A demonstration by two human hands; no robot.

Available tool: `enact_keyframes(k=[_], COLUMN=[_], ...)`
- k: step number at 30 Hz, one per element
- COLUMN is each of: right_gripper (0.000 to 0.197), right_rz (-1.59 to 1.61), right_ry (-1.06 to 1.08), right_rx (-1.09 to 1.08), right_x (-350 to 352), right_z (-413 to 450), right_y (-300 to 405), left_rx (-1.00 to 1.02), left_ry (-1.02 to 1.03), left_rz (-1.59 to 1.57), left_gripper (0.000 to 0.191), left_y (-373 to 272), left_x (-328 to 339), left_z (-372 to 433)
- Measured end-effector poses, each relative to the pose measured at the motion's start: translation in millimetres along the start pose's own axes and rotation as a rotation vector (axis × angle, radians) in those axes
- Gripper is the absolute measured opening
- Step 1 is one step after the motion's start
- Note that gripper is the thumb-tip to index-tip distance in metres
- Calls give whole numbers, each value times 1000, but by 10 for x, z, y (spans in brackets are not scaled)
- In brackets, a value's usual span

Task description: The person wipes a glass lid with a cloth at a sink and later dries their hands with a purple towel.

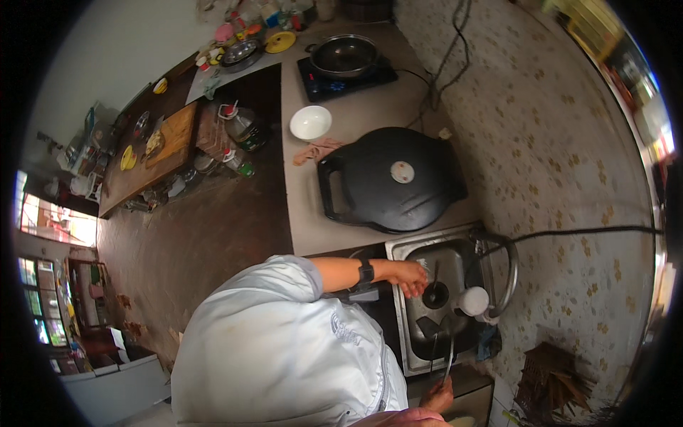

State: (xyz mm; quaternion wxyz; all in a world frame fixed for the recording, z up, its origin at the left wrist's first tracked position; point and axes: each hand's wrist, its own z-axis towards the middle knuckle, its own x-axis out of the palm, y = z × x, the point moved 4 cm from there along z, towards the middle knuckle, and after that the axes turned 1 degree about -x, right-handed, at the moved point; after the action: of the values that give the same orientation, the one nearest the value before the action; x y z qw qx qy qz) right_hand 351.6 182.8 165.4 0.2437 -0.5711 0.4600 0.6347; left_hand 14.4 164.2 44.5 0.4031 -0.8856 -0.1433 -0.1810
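My left hand (pixel 410 277), with a black band on its wrist, hangs over the near rim of the stainless steel sink (pixel 397 315). Its fingers are bent and a little apart, and nothing shows in its grasp. My right hand (pixel 440 395), at the bottom, is closed round the end of a long metal utensil handle (pixel 451 357) that reaches into the basin. Dark shapes lie at its far end; the utensil's kind is unclear. The round drain (pixel 435 295) lies between my left hand and the curved faucet (pixel 513 277), which has a white head (pixel 474 301).
A black electric griddle (pixel 368 187) with its lid down sits beside the sink. Beyond are a pink cloth (pixel 316 151), a white bowl (pixel 310 123) and a pan (pixel 344 53) on an induction cooker (pixel 320 88). A black cable (pixel 576 231) crosses the wall behind the faucet.
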Motion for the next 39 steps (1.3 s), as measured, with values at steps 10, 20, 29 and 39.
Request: enact_keyframes(k=[10,20,29,39], right_gripper=[32,35,61,39], right_rz=[61,100,378,467], right_ry=[89,102,488,288], right_rx=[-557,-1159,-1301,-1361], right_x=[-170,774,1289,1725], right_z=[-51,-157,-98,145], right_y=[2219,5228,6828,8100], left_rx=[70,556,1004,1015], left_ry=[71,-271,-734,-950], left_rz=[-180,-904,-852,-673], left_gripper=[56,25,28,31], left_y=[126,1195,1504,1094], left_x=[-781,-2450,-2806,-3403], left_z=[-2003,-4466,-5843,-6003])
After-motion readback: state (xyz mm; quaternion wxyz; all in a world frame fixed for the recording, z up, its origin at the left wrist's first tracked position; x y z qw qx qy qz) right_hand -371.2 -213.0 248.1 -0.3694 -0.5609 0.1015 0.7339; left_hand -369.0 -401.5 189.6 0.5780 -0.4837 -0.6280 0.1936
